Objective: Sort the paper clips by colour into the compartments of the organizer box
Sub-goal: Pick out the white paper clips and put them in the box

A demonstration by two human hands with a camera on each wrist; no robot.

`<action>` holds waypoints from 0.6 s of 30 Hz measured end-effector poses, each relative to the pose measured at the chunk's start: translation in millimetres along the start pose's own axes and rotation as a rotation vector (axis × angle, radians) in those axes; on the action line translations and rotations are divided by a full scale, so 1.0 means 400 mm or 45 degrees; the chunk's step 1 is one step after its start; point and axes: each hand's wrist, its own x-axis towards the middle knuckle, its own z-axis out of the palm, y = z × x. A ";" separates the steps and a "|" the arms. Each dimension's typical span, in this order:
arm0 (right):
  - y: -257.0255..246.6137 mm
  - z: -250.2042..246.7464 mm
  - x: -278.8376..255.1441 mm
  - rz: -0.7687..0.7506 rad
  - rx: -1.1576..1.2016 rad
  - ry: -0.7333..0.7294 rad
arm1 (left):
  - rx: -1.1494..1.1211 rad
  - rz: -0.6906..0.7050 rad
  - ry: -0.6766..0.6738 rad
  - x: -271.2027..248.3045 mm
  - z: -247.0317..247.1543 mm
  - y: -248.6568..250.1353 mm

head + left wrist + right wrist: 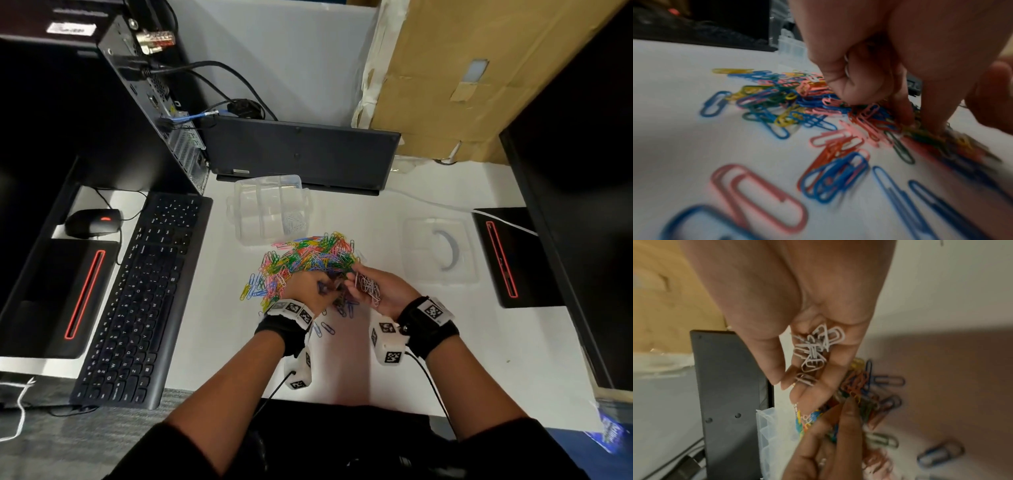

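Early in the sort. Clear plastic organizer box with divided compartments sits above frame centre, just beyond the heap. Only one compartment, lower right of the box, shows anything: a small batch of white paper clips. The other compartments look empty, though clear plastic makes that hard to confirm

Loose heap of mixed-colour plastic-coated paper clips (blue, pink, yellow, green, orange) is at frame centre, touching the box's near edge and spreading toward the hands. Judging by its bulk, nearly every colour is still unsorted

Right hand is palm-up and cupped, carrying a handful of white clips in the palm, fingers loosely curled round them. Left hand is down in the near edge of the heap, fingers curled, fingertips on the clips. Left wrist view is blurred, so I can't tell whether it actually pinches a clip

My read: white is the colour being collected; that handful goes in with the white batch next

Surface: plain white desk, stray blue clips scattered near the wrists. Clear plastic lid with curved handle lies right of the heap. Black keyboard and black mouse at left, dark flat panel propped behind the box, brown cardboard sheet upper right
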 end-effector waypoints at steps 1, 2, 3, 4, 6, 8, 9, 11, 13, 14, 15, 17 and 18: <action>-0.002 -0.005 -0.002 -0.019 -0.085 -0.003 | 0.033 0.002 -0.004 0.003 0.005 0.004; -0.003 -0.010 -0.003 -0.030 -0.167 0.005 | 0.062 0.007 -0.007 0.007 0.011 0.008; -0.004 -0.016 -0.005 -0.043 -0.257 0.029 | 0.091 0.010 -0.016 0.009 0.013 0.014; -0.006 -0.024 -0.002 -0.070 -0.372 0.074 | 0.124 0.018 -0.030 0.012 0.015 0.014; -0.006 -0.033 0.004 -0.167 -0.704 0.177 | 0.164 0.014 -0.059 0.011 0.012 0.011; -0.002 -0.033 0.006 -0.290 -1.110 0.257 | 0.153 0.011 -0.053 0.008 0.004 -0.001; 0.002 -0.029 0.004 -0.356 -1.320 0.272 | 0.149 0.009 -0.046 0.006 -0.002 -0.007; 0.011 -0.013 -0.001 -0.442 -1.637 0.277 | 0.121 0.011 -0.022 0.002 -0.011 -0.017; 0.023 0.006 -0.002 -0.465 -1.803 0.326 | 0.029 0.007 0.001 0.000 -0.020 -0.023; 0.030 0.015 0.001 -0.472 -1.878 0.360 | -0.016 -0.007 0.017 -0.001 -0.023 -0.028; 0.036 0.021 0.005 -0.482 -1.952 0.397 | -0.045 -0.033 0.039 -0.002 -0.028 -0.033; 0.046 0.030 0.011 -0.494 -2.023 0.467 | -0.051 -0.093 0.085 -0.005 -0.037 -0.047; 0.049 0.032 0.014 -0.494 -2.025 0.486 | -0.049 -0.116 0.108 -0.007 -0.044 -0.053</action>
